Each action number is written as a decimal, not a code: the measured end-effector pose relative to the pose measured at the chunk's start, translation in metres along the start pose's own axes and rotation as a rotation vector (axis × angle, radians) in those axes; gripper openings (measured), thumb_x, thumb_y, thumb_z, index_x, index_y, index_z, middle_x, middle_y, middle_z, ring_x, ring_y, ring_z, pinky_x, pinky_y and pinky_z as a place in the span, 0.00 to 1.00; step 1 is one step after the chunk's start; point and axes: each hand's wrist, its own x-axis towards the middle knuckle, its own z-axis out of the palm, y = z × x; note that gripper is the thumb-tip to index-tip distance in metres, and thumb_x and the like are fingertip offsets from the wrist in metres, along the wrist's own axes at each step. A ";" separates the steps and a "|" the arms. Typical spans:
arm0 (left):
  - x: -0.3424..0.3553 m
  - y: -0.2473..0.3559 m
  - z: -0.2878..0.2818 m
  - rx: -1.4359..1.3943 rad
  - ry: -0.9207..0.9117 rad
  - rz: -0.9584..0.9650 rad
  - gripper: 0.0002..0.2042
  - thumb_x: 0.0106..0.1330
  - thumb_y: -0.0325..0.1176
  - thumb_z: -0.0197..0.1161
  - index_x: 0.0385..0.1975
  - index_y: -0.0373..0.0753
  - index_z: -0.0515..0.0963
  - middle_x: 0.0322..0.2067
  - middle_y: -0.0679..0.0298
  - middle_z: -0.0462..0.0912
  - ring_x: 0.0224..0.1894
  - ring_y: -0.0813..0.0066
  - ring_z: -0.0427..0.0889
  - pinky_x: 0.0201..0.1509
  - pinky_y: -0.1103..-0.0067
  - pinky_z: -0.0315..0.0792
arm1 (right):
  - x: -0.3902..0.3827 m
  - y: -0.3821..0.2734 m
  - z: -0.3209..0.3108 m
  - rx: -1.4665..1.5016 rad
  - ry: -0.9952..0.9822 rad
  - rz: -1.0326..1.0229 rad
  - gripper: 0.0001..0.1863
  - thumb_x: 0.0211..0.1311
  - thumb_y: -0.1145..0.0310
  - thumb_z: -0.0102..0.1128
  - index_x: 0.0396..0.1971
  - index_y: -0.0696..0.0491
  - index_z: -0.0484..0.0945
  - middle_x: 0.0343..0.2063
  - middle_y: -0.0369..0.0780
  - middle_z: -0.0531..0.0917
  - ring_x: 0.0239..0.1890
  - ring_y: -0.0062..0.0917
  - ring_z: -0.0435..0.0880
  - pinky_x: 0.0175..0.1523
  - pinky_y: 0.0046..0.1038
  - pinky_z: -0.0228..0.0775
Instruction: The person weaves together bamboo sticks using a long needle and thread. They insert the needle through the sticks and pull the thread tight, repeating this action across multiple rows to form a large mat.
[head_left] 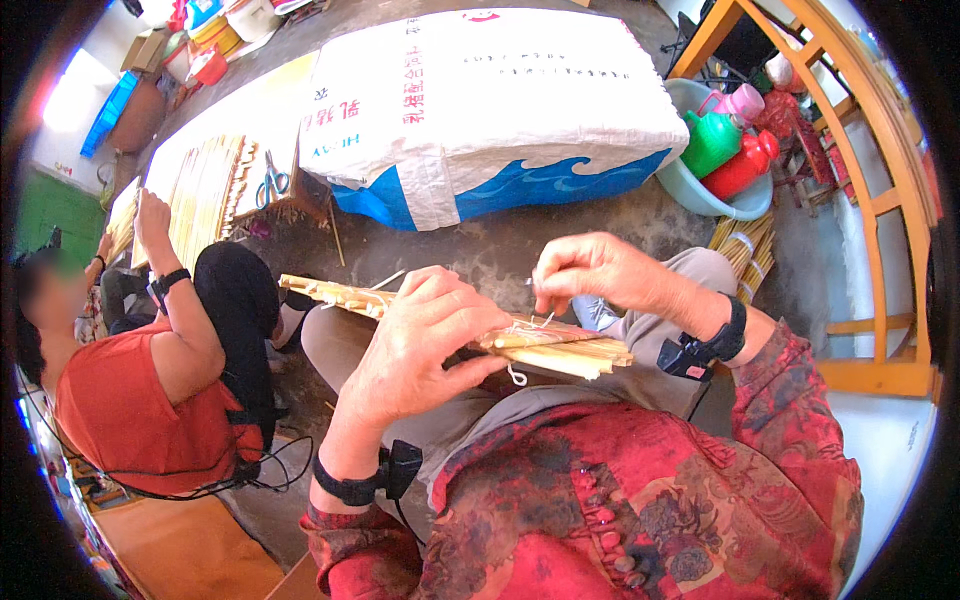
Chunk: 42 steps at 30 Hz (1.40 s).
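A bundle of pale yellow stalks (575, 350) lies across my lap, its cut ends to the right and its longer end to the left. My left hand (430, 340) is closed over the middle of the bundle, thumb on the near side. White string (542, 322) goes round the stalks, and a small loop of it hangs below near my left thumb. Just above the right part of the bundle, my right hand (580, 275) pinches the string between thumb and fingers. Its exact grip is partly hidden by the fingers.
A large white and blue woven sack (490, 90) covers the surface ahead. Loose stalks (200, 190) and scissors (270, 182) lie to its left. A co-worker in red (140, 410) sits at left, holding stalks. A basin (745, 205) with flasks, a tied bundle (745, 250) and wooden frame (880, 205) are right.
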 end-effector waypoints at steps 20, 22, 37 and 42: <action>-0.013 0.012 0.002 0.247 0.056 -0.252 0.20 0.35 0.35 0.72 0.30 0.40 0.74 0.31 0.65 0.77 0.40 0.64 0.76 0.57 0.62 0.62 | 0.021 0.008 0.016 -0.117 -0.249 -0.042 0.10 0.57 0.66 0.57 0.32 0.58 0.77 0.24 0.35 0.77 0.27 0.15 0.74 0.31 0.21 0.66; -0.011 0.012 0.001 0.232 0.041 -0.257 0.20 0.35 0.34 0.72 0.30 0.40 0.74 0.32 0.65 0.77 0.39 0.65 0.77 0.56 0.62 0.62 | 0.022 0.011 0.015 -0.270 -0.082 -0.365 0.08 0.54 0.68 0.58 0.29 0.58 0.75 0.26 0.37 0.75 0.29 0.21 0.75 0.30 0.23 0.68; 0.006 0.017 -0.001 0.158 -0.084 -0.197 0.17 0.41 0.30 0.71 0.33 0.39 0.76 0.32 0.64 0.79 0.37 0.65 0.78 0.53 0.65 0.66 | 0.026 -0.027 0.023 0.797 0.099 -0.134 0.07 0.64 0.70 0.50 0.36 0.58 0.70 0.29 0.43 0.79 0.27 0.26 0.82 0.36 0.24 0.76; 0.007 0.014 0.002 0.040 -0.072 -0.150 0.17 0.39 0.30 0.71 0.32 0.38 0.76 0.31 0.63 0.80 0.32 0.65 0.79 0.38 0.71 0.70 | 0.031 -0.026 0.027 0.842 -0.075 -0.135 0.07 0.66 0.68 0.49 0.37 0.56 0.69 0.22 0.38 0.74 0.21 0.21 0.73 0.30 0.24 0.71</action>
